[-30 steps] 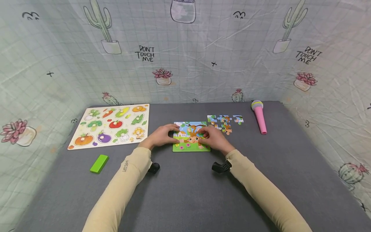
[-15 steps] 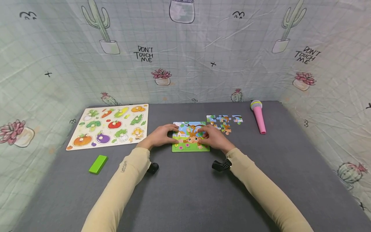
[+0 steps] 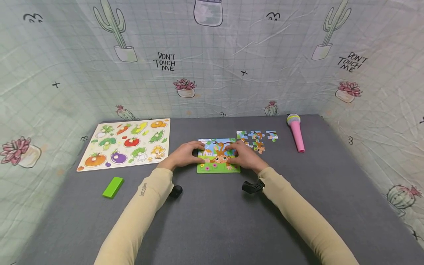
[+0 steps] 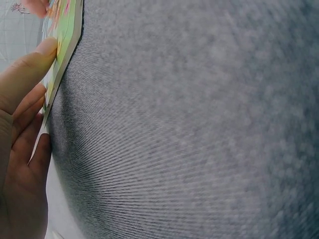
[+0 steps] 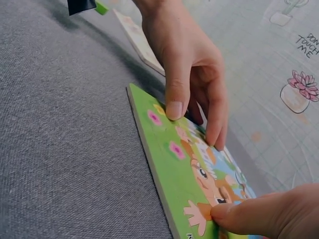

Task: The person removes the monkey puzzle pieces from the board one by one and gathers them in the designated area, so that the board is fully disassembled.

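Monkey puzzle (image 3: pixel 216 155) pt. hidden under L hand (image 3: pixel 183 155) & R hand (image 3: pixel 246 156).

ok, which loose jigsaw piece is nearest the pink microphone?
The rightmost jigsaw piece, in the far row; the others all lie left, nearer the right hand.

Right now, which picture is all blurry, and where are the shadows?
Left wrist view: the grey tabletop goes blurry and darker toward the right edge; right wrist view: a dark shadow band crosses it near a corner of the monkey puzzle; head view: fairly clear, with soft shadows beside both sleeves.
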### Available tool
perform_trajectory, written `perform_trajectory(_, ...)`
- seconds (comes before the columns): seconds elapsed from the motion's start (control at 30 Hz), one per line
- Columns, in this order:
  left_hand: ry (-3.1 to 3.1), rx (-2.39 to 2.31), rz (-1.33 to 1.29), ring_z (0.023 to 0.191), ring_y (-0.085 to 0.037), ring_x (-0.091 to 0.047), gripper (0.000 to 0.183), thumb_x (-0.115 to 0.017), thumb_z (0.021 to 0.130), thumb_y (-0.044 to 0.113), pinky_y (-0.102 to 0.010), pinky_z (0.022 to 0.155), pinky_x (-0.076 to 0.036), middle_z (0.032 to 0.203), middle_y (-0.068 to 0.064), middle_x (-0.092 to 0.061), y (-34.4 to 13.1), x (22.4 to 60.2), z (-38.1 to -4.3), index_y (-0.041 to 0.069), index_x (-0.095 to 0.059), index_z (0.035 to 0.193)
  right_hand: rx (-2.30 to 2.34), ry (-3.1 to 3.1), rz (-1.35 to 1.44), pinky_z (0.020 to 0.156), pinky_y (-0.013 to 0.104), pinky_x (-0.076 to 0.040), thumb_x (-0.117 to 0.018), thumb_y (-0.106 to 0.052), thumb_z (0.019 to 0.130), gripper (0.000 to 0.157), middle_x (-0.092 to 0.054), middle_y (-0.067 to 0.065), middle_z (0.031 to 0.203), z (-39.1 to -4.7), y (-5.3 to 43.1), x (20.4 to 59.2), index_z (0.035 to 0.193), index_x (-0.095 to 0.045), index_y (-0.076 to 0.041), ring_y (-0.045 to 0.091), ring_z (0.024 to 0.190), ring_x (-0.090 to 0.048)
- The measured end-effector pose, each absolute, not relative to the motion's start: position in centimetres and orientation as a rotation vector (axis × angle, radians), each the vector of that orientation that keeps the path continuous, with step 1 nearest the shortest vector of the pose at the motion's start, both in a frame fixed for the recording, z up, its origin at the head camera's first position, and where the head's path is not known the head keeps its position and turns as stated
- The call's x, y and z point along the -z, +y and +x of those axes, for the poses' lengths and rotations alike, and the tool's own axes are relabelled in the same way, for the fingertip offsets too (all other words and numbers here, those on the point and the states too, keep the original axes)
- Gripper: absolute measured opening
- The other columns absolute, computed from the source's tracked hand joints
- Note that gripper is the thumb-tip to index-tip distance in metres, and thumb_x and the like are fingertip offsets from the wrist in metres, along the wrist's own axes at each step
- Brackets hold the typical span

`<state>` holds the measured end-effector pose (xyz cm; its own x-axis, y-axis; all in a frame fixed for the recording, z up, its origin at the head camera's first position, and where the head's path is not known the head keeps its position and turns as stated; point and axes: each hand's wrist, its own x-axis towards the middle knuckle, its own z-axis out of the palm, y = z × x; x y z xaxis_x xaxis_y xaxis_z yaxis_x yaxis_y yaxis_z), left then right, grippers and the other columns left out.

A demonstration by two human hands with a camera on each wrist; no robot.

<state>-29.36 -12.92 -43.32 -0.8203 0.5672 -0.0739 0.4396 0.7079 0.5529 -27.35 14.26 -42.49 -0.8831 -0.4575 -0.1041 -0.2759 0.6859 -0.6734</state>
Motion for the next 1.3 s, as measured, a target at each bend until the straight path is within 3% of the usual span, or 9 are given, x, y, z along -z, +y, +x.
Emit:
perform_trajectory(0.13, 2.669, -0.778, 0.795, 0.141, -0.031, -0.034, 0.055, -0.075, 0.087, 0.033, -0.046, 0.116, -0.028, 0.147, -0.01, -0.046, -12.89, 43.24, -29.41, 0.004, -0.06, 0.132, 0.928, 2.71, -0.681, 0.096, 0.05, -0.04, -0.073, -0.015, 0.089, 0.045, -0.046, 0.018, 0.128, -27.35, 14.3, 42.64, 0.131, -0.059, -0.006, 0.034, 0.114, -0.046)
perform_trajectory(0.3, 2.665, -0.773, 0.778, 0.142, -0.03, -0.033, 0.055, -0.075, 0.087, 0.033, -0.045, 0.117, -0.027, 0.147, -0.01, -0.046, -12.9, 43.2, -29.44, 0.004, -0.06, 0.132, 0.911, 2.763, -0.762, 0.103, 0.054, -0.03, -0.074, -0.015, 0.088, 0.037, -0.048, 0.016, 0.126, -27.21, 14.24, 42.77, 0.122, -0.063, -0.007, 0.035, 0.118, -0.042)
perform_trajectory(0.53, 2.678, -0.772, 0.805, 0.141, -0.031, -0.034, 0.055, -0.074, 0.088, 0.032, -0.047, 0.116, -0.028, 0.146, -0.011, -0.047, -12.89, 43.37, -29.34, 0.003, -0.06, 0.131, 0.942, 2.731, -0.722, 0.091, 0.047, -0.043, -0.071, -0.016, 0.091, 0.029, -0.044, 0.015, 0.126, -27.16, 14.13, 42.85, 0.118, -0.066, -0.007, 0.031, 0.112, -0.044)
perform_trajectory(0.7, 2.706, -0.777, 0.827, 0.14, -0.031, -0.035, 0.054, -0.075, 0.087, 0.033, -0.047, 0.116, -0.028, 0.145, -0.011, -0.048, -12.76, 43.58, -29.19, 0.003, -0.061, 0.13, 0.929, 2.755, -0.743, 0.088, 0.045, -0.043, -0.071, -0.015, 0.091, 0.03, -0.045, 0.016, 0.125, -27.03, 14.03, 42.8, 0.119, -0.068, -0.006, 0.031, 0.111, -0.045)
perform_trajectory(0.87, 2.751, -0.785, 0.834, 0.136, -0.032, -0.037, 0.052, -0.076, 0.086, 0.034, -0.048, 0.115, -0.028, 0.141, -0.012, -0.051, -12.54, 43.83, -29.16, 0.003, -0.065, 0.126, 0.962, 2.755, -0.743, 0.084, 0.043, -0.045, -0.07, -0.025, 0.092, 0.031, -0.049, 0.014, 0.119, -26.97, 14.09, 42.97, 0.118, -0.07, -0.007, 0.027, 0.104, -0.048)
perform_trajectory(1.1, 2.744, -0.84, 0.782, 0.136, -0.033, -0.037, 0.052, -0.077, 0.085, 0.034, -0.048, 0.114, -0.028, 0.14, -0.012, -0.051, -12.67, 44.02, -29.12, 0.004, -0.065, 0.126, 0.997, 2.769, -0.76, 0.084, 0.043, -0.047, -0.066, -0.018, 0.095, 0.024, -0.054, 0.013, 0.117, -27.11, 14.32, 43.26, 0.115, -0.072, -0.008, 0.027, 0.105, -0.052)
perform_trajectory(1.3, 2.739, -0.86, 0.773, 0.137, -0.032, -0.037, 0.051, -0.076, 0.086, 0.033, -0.049, 0.115, -0.027, 0.141, -0.011, -0.052, -12.92, 44.01, -29.07, 0.003, -0.064, 0.126, 0.977, 2.738, -0.753, 0.088, 0.044, -0.048, -0.071, -0.019, 0.091, 0.029, -0.056, 0.013, 0.12, -27.16, 14.36, 43.02, 0.119, -0.071, -0.008, 0.028, 0.11, -0.052)
